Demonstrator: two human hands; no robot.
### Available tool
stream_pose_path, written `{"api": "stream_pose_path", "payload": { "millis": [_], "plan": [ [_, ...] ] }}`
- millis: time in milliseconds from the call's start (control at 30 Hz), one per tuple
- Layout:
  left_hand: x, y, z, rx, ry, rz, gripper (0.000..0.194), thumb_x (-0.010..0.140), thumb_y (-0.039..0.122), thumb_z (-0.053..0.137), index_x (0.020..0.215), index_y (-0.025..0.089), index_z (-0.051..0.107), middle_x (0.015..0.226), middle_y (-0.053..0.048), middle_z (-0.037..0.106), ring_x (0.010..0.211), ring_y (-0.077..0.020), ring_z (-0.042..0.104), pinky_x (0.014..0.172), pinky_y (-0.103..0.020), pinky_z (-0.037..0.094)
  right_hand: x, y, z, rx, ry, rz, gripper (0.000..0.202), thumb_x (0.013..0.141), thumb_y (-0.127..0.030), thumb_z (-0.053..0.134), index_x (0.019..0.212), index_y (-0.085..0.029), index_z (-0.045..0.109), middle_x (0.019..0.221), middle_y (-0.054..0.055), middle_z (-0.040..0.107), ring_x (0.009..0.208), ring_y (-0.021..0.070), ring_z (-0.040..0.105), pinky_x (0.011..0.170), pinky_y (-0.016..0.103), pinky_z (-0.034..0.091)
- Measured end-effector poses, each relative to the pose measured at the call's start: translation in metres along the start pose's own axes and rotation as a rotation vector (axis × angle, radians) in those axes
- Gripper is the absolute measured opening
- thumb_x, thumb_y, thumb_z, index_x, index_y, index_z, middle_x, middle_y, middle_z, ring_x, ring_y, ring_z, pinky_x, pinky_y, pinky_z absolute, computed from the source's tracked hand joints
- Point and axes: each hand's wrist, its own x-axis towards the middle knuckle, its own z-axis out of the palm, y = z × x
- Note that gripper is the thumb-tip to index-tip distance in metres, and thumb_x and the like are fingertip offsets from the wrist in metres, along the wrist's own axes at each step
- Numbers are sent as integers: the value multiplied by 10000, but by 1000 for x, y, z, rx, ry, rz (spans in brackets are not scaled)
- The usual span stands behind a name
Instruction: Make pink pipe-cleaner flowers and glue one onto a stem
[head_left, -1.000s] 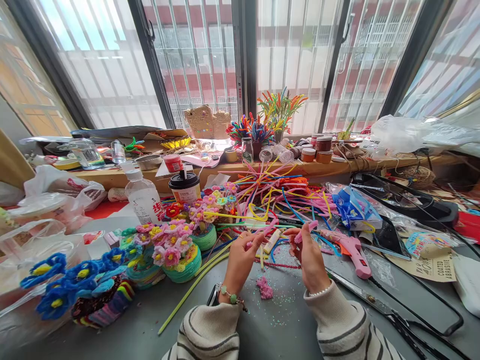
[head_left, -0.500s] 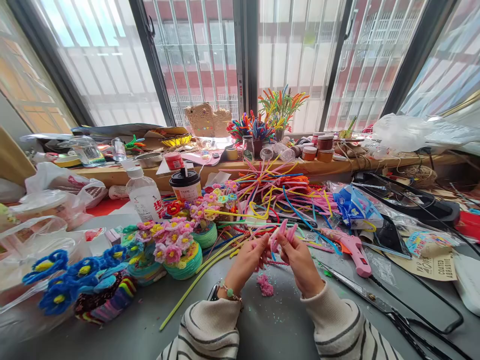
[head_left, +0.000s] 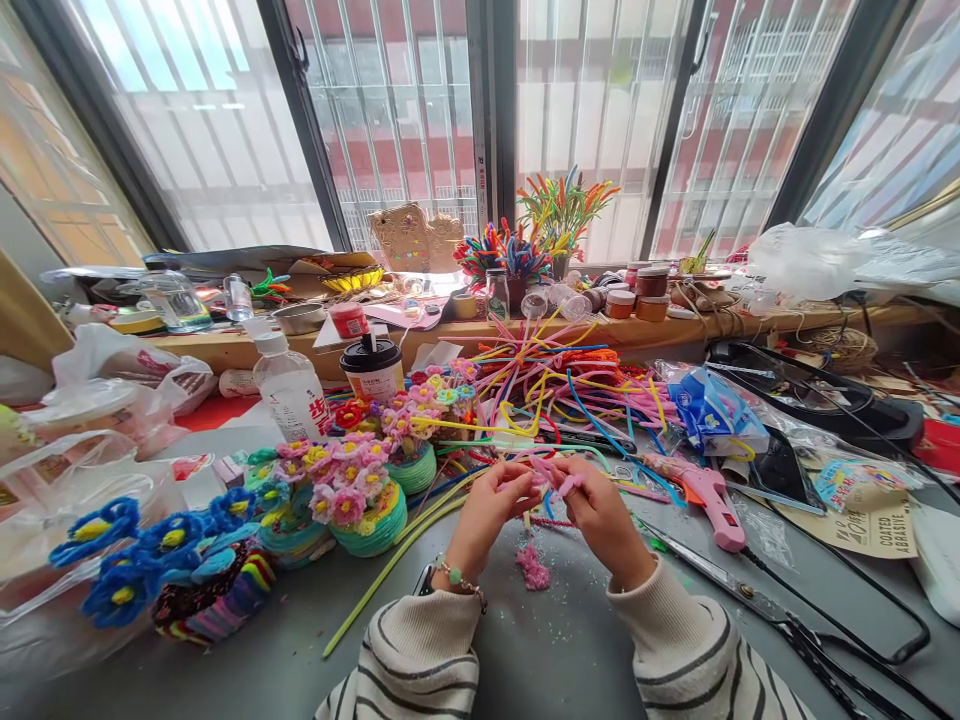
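Note:
Both hands meet over the grey table, fingers closed around a pink pipe cleaner bent into loops. My left hand pinches its left side, and a beaded bracelet shows on that wrist. At its right end, my right hand grips between thumb and fingers. The fingers partly cover the bent piece. Just below the hands lies a small fuzzy pink clump on the table, with tiny glittery bits scattered around it. Long green pipe cleaners stretch along the table to the left of my left hand.
Pipe-cleaner flower pots crowd the left, beside a plastic bottle and a lidded cup. Loose pipe cleaners pile up behind the hands. To the right lie a pink glue gun with its cord and large scissors.
My hands have turned and lowered slightly, moving a little apart. The pink pipe cleaner, upright before, now lies flatter between the fingers.

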Motion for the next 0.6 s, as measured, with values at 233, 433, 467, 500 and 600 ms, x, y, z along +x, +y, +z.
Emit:
{"api": "stream_pose_path", "payload": {
  "millis": [233,433,467,500,600],
  "plan": [
    [2,-4,-3,72,52,54,272,543,188,659,779,122,541,671,-25,625,606,-128,582,586,-253,460,2,6,-3,-206,-185,-199,416,703,-48,389,1024,-239,571,953,60,527,923,168,486,809,304,387],
    [-2,0,-3,17,-39,73,342,578,236,653,880,120,540,768,-64,650,697,-146,593,623,-241,439,1,11,-2,-264,-140,-188,347,734,-88,397,1007,-210,574,892,60,607,839,173,534,758,311,410],
    [-3,1,-3,-2,-66,73,354,582,240,655,895,120,542,806,-73,650,737,-158,592,652,-250,438,1,11,-3,-278,-126,-183,323,741,-109,408,994,-215,580,877,57,614,821,176,540,740,310,416],
    [-4,2,-3,-13,-82,76,355,584,241,656,899,121,544,832,-78,647,768,-167,589,677,-258,436,1,11,-3,-291,-115,-180,303,746,-127,415,980,-218,585,866,55,619,808,179,544,725,308,419],
    [-5,3,-1,-7,-76,96,307,591,250,655,852,119,560,832,-75,648,796,-173,584,710,-268,433,1,11,-3,-319,-94,-166,265,757,-158,420,947,-205,599,863,59,630,797,185,552,709,304,420]
  ]
}}
